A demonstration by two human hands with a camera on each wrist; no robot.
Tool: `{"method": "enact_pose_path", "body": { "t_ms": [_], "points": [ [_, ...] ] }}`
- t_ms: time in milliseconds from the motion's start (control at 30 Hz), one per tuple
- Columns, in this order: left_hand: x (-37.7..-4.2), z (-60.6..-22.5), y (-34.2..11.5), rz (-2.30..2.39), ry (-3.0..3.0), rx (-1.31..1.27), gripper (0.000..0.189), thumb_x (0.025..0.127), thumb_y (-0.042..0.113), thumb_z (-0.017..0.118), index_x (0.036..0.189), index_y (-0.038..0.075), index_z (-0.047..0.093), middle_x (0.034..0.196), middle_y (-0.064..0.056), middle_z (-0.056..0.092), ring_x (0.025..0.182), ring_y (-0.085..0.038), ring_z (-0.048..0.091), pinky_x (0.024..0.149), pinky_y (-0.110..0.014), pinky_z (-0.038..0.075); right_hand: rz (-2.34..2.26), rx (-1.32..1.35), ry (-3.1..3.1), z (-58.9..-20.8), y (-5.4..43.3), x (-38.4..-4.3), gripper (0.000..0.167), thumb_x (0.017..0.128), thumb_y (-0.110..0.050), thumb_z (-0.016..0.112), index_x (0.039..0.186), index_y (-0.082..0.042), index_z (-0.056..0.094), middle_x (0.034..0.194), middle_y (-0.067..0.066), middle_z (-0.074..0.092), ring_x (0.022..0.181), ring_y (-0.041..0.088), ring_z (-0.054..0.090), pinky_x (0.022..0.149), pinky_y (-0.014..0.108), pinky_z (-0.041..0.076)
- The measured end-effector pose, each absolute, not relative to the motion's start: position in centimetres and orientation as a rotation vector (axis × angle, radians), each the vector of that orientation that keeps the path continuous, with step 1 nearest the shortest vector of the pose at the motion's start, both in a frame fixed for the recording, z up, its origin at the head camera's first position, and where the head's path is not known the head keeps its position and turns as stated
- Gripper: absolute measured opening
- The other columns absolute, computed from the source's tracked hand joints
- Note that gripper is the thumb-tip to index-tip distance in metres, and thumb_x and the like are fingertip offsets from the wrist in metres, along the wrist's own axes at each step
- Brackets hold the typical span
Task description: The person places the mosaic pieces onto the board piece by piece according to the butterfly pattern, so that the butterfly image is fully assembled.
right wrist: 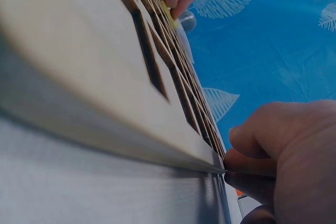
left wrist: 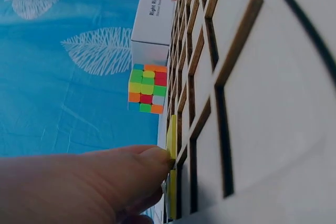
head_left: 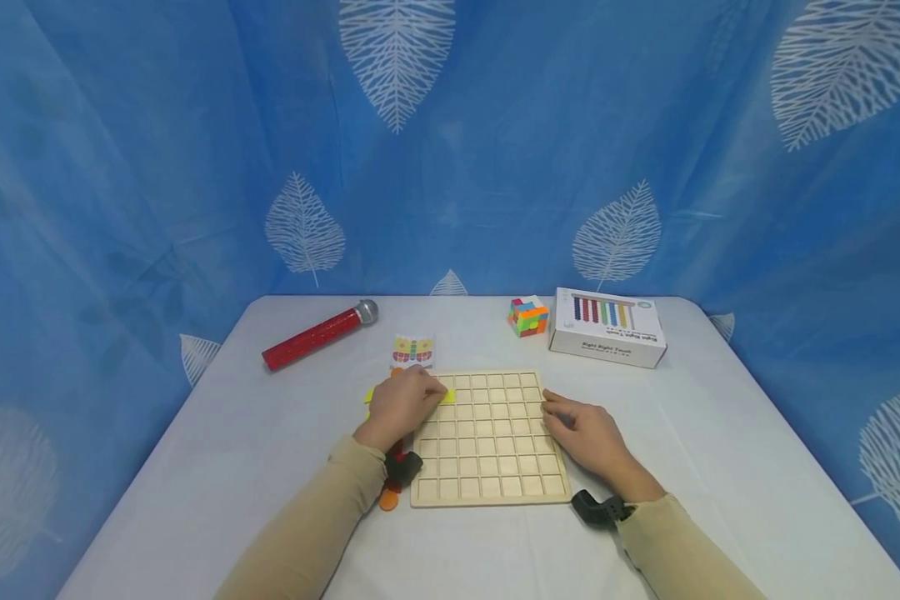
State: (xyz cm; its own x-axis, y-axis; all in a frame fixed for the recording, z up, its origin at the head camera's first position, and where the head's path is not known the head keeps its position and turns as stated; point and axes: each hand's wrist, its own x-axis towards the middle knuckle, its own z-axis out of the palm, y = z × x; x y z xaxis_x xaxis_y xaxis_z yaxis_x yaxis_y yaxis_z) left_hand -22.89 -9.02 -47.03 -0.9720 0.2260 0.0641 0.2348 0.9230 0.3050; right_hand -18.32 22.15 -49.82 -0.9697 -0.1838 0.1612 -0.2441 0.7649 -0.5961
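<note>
The person's left hand [head_left: 403, 404] is at the far left part of a square, pale wooden board with a grid of recessed cells [head_left: 510, 442], thumb and fingertips brought together in what looks like a pinch at a small, flat, yellow piece [head_left: 448, 397]. The left wrist view shows two yellow pieces in line beside the thumb tip; which of them the fingers bear on, and whether either is fully seated, I cannot tell. The right hand [head_left: 588, 433] has loosely bent fingers touching the board's right edge, seemingly to steady it rather than clamp it. Just beyond the board lies a small white card printed with a coloured butterfly in squares [head_left: 412, 344], probably the pattern being copied. Loose pieces lie along the board's left side, among them a flat orange disc [head_left: 388, 500] near the corner closest to the person. The step in hand appears to be setting yellow pieces into cells, at an early stage given how little colour shows on the grid. The next move seems to call for squaring the piece to its cell, pressing it flat and letting go without nudging its neighbour.
</note>
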Motion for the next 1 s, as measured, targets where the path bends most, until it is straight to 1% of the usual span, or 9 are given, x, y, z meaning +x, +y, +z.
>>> {"method": "enact_pose_path", "body": {
  "t_ms": [100, 167, 233, 333, 400, 500, 600, 833, 1000],
  "points": [
    [-22.8, -46.9, -9.1, -0.508, -3.052, -0.381, 0.017, 0.094, 0.031, 0.076, 0.11, 0.029, 0.082, 0.101, 0.005, 0.069, 0.076, -0.012, 0.06, 0.057, -0.028, 0.046, 0.985, 0.354, -2.867, -49.9, 22.2, -18.3, 0.034, 0.099, -0.024, 0.066, 0.127, -0.005, 0.072, 0.145, 0.005, 0.061, 0.134, 0.034, 0.058, 0.109, 0.055, 0.045],
    [-22.9, -46.6, -9.3, -0.548, -3.042, -0.358, 0.017, 0.095, 0.031, 0.075, 0.11, 0.028, 0.082, 0.103, 0.004, 0.07, 0.082, -0.014, 0.064, 0.061, -0.03, 0.049, 0.992, 0.353, -2.87, -49.9, 22.2, -18.4, 0.034, 0.099, -0.024, 0.066, 0.127, -0.005, 0.072, 0.145, 0.004, 0.061, 0.134, 0.034, 0.058, 0.109, 0.055, 0.045],
    [-23.0, -46.0, -9.9, -0.629, -3.026, -0.294, 0.02, 0.096, 0.032, 0.073, 0.113, 0.027, 0.081, 0.109, 0.002, 0.072, 0.094, -0.018, 0.067, 0.07, -0.035, 0.054, 0.992, 0.356, -2.871, -49.8, 22.2, -18.3, 0.034, 0.099, -0.024, 0.066, 0.127, -0.005, 0.072, 0.145, 0.005, 0.061, 0.134, 0.034, 0.058, 0.109, 0.055, 0.045],
    [-23.3, -44.6, -11.7, -0.801, -2.986, -0.13, 0.026, 0.097, 0.033, 0.071, 0.12, 0.023, 0.078, 0.12, -0.003, 0.071, 0.105, -0.023, 0.065, 0.082, -0.042, 0.055, 1.004, 0.363, -2.865, -49.8, 22.2, -18.4, 0.033, 0.099, -0.022, 0.066, 0.127, -0.005, 0.071, 0.145, 0.006, 0.061, 0.134, 0.035, 0.057, 0.109, 0.055, 0.044],
    [-23.5, -43.6, -13.5, -0.899, -2.974, -0.023, 0.029, 0.099, 0.033, 0.07, 0.124, 0.02, 0.076, 0.127, -0.006, 0.069, 0.107, -0.026, 0.063, 0.087, -0.044, 0.054, 1.003, 0.366, -2.864, -49.8, 22.3, -18.4, 0.033, 0.099, -0.022, 0.066, 0.127, -0.005, 0.071, 0.145, 0.006, 0.061, 0.134, 0.035, 0.057, 0.109, 0.055, 0.044],
    [-23.7, -42.8, -16.0, -0.979, -3.002, 0.094, 0.03, 0.099, 0.034, 0.07, 0.125, 0.019, 0.075, 0.129, -0.007, 0.068, 0.106, -0.028, 0.06, 0.09, -0.045, 0.052, 1.007, 0.361, -2.868, -49.8, 22.3, -18.4, 0.034, 0.099, -0.023, 0.066, 0.128, -0.005, 0.071, 0.145, 0.006, 0.061, 0.134, 0.034, 0.057, 0.11, 0.055, 0.044],
    [-23.9, -42.6, -18.0, -1.019, -3.073, 0.139, 0.029, 0.097, 0.032, 0.072, 0.122, 0.017, 0.074, 0.124, -0.007, 0.07, 0.108, -0.028, 0.06, 0.095, -0.046, 0.052, 0.999, 0.358, -2.874, -49.7, 22.4, -18.5, 0.034, 0.1, -0.024, 0.066, 0.128, -0.005, 0.071, 0.145, 0.006, 0.061, 0.135, 0.034, 0.057, 0.11, 0.055, 0.044],
    [-24.5, -43.8, -19.7, -1.051, -3.253, 0.132, 0.029, 0.089, 0.03, 0.081, 0.111, 0.013, 0.074, 0.108, -0.005, 0.071, 0.1, -0.027, 0.061, 0.091, -0.044, 0.053, 1.02, 0.346, -2.886, -49.8, 22.4, -18.5, 0.034, 0.1, -0.025, 0.066, 0.128, -0.006, 0.071, 0.146, 0.004, 0.06, 0.135, 0.034, 0.056, 0.11, 0.055, 0.043],
    [-24.6, -44.6, -19.8, -1.04, -3.289, 0.126, 0.029, 0.089, 0.03, 0.081, 0.111, 0.013, 0.074, 0.108, -0.006, 0.069, 0.1, -0.026, 0.06, 0.089, -0.044, 0.053, 1.026, 0.349, -2.88, -49.8, 22.3, -18.5, 0.034, 0.1, -0.025, 0.065, 0.127, -0.006, 0.072, 0.145, 0.005, 0.06, 0.135, 0.034, 0.057, 0.11, 0.056, 0.043]
  ]
}}
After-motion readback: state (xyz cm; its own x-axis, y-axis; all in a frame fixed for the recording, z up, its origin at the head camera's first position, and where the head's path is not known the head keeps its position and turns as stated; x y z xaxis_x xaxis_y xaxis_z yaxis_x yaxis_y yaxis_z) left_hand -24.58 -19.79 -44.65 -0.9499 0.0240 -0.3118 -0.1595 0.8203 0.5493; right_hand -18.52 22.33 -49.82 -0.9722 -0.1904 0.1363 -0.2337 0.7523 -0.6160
